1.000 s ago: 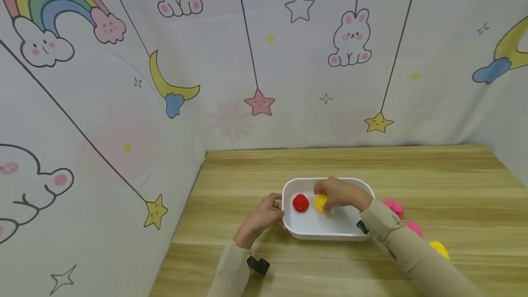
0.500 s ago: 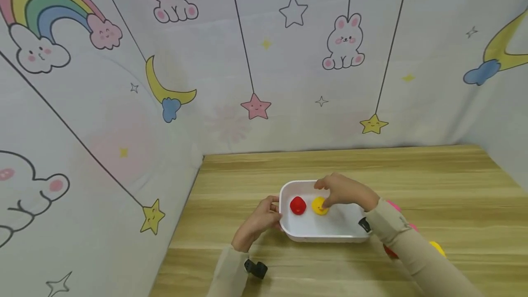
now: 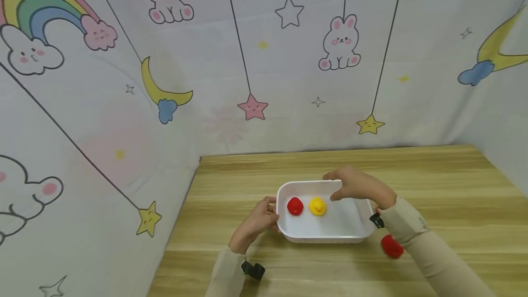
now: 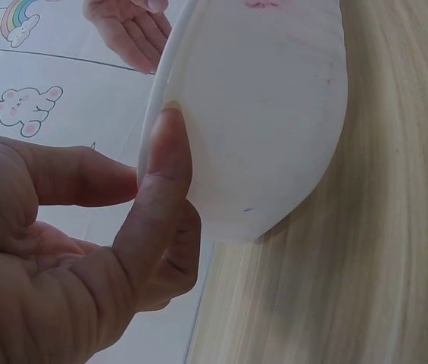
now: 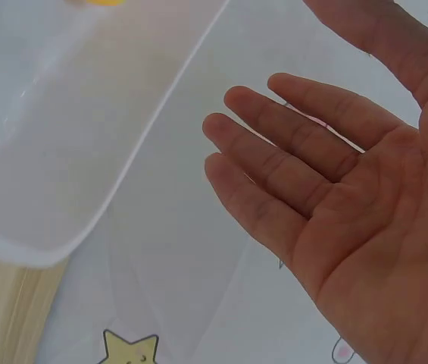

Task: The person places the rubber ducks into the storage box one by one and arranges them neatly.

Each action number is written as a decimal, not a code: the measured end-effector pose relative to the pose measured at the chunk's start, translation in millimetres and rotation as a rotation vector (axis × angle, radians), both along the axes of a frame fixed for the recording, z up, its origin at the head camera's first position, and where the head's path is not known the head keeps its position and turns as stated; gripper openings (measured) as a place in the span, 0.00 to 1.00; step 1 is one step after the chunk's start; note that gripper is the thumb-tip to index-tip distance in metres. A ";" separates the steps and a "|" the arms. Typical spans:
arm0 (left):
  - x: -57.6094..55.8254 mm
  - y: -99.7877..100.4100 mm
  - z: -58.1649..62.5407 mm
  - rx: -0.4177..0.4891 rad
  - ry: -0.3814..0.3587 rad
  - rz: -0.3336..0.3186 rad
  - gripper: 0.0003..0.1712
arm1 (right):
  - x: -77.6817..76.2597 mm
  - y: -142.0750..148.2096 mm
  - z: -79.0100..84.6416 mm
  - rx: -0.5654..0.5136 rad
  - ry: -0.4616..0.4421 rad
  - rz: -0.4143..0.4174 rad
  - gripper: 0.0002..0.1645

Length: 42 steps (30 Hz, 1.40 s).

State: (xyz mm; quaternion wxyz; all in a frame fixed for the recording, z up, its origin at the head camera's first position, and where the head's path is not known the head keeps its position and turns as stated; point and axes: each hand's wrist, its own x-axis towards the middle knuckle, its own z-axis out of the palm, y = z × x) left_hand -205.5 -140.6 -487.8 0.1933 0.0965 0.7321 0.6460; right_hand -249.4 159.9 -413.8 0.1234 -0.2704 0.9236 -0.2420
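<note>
A white plastic tub (image 3: 326, 235) stands on the table. In it a red rounded toy (image 3: 294, 206) lies at the left, and a yellow rubber duck (image 3: 317, 206) sits beside it with its face toward me. My left hand (image 3: 257, 221) pinches the tub's left rim; the left wrist view shows the fingertips (image 4: 170, 129) against the tub wall. Over the tub's back right part, my right hand (image 3: 356, 184) holds nothing. Its fingers (image 5: 274, 174) are spread and nearly straight in the right wrist view, outside the rim.
Another red toy (image 3: 392, 246) lies on the wooden table (image 3: 330, 269) to the right of the tub, partly beside my right sleeve (image 3: 433, 246). A white patterned cloth (image 3: 288, 68) hangs behind the table and along its left side.
My right hand has let go of the yellow rubber duck and moved up and right, off it. The duck stays in the tub. The left hand keeps hold of the rim.
</note>
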 end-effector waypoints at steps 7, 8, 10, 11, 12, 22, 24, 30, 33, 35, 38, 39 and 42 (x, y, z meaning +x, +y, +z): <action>-0.7 -1.8 -1.2 0.002 0.004 -0.006 0.28 | 3.3 24.2 2.6 -0.005 0.031 -0.039 0.37; -0.8 -1.4 -1.6 0.003 0.003 -0.005 0.28 | 4.3 28.6 2.4 -0.011 0.035 -0.046 0.38; -0.7 -0.6 -1.5 0.004 0.001 0.000 0.29 | 6.7 37.6 1.8 -0.029 0.042 -0.052 0.39; -0.6 -0.1 -1.4 0.005 0.002 0.001 0.29 | 8.0 42.3 0.9 -0.040 0.043 -0.057 0.39; -0.6 0.5 -1.3 0.007 0.004 0.001 0.29 | 9.2 47.3 -0.3 -0.049 0.043 -0.061 0.40; -0.6 0.6 -3.0 0.008 -0.004 0.000 0.29 | 20.1 92.2 -13.2 -0.069 -0.005 -0.119 0.40; -0.9 0.6 -2.6 0.010 -0.006 0.002 0.29 | 22.5 100.4 -16.5 -0.084 -0.009 -0.109 0.40; -1.9 1.3 -1.0 0.026 -0.012 -0.001 0.30 | 32.2 123.6 -28.3 -0.157 -0.018 -0.105 0.39; -2.0 0.7 -1.5 0.030 -0.013 -0.003 0.30 | 35.2 132.2 -36.1 -0.179 -0.045 -0.111 0.40; -2.0 0.0 -2.0 0.027 -0.015 0.000 0.30 | 35.6 136.7 -41.9 -0.182 -0.055 -0.109 0.41; -1.9 -0.3 -2.1 0.015 -0.017 -0.001 0.30 | 34.6 143.8 -49.4 -0.176 -0.071 -0.096 0.41; -1.8 0.0 -1.9 0.014 -0.017 -0.003 0.30 | 34.1 146.2 -51.4 -0.169 -0.073 -0.095 0.41; -1.7 1.6 -1.9 0.018 -0.015 -0.003 0.30 | 32.2 153.0 -56.4 -0.139 -0.074 -0.092 0.40</action>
